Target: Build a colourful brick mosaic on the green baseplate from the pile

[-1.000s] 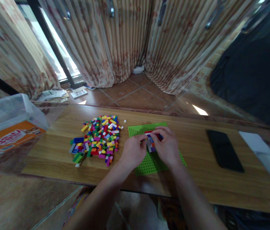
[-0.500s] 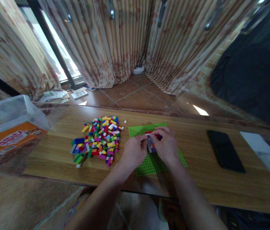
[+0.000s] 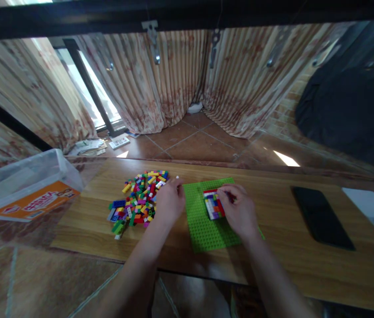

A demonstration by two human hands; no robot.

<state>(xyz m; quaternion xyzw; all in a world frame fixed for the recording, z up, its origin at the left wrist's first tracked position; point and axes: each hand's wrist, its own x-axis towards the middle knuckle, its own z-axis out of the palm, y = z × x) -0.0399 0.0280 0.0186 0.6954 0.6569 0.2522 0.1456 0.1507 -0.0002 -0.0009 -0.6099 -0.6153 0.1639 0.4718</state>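
Observation:
My left hand (image 3: 169, 201) is over the right edge of a loose pile of small building bricks (image 3: 137, 201). Its fingers are bent but look slightly apart, by a tiny white brick (image 3: 177, 177) on the table. On the green baseplate (image 3: 203, 236) sits a low rectangular brick build (image 3: 211, 206) with white, purple, blue and red pieces and a red row along its far edge. My right hand (image 3: 238, 210) grips this build at its right side, thumb on top and fingers curled, covering its right part.
A clear plastic box (image 3: 28, 183) with an orange label stands left on the wooden table (image 3: 90, 229). To the right lie a black phone-like slab (image 3: 321, 217) and white paper (image 3: 372, 212). A dark bar (image 3: 187, 17) crosses above; curtains hang beyond the table.
My left hand has left the build and moved left to the brick pile's edge. My right hand stays at the build, whose left part now shows. The camera view has tilted up.

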